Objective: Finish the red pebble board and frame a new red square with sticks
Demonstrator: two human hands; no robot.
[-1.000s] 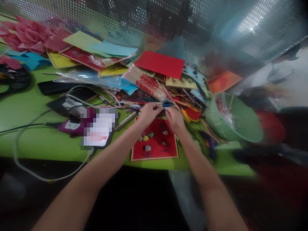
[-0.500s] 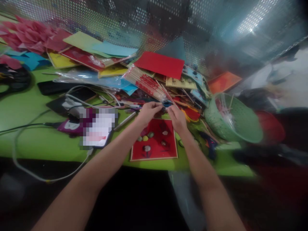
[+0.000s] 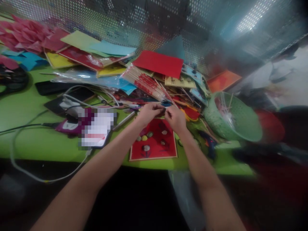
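— Nearest in, what are the hands doing?
— The left hand and the right hand meet fingertip to fingertip, both pinched narrow on a small blue piece. It is too blurred to name. A thing that small probably needs two pinches to stay steady.
— Where is it?
— Held off the green table, just above the far edge of the red card with its pebbles (likely kept low so a slip lands there).
— Farther back?
— A wrapped stick bundle points at the hands. The green basket is to the right, and a red sheet tops the paper heap.
— Any change from a second ago?
— Hardly any: same pinch, same spot; the view only drifted slightly.
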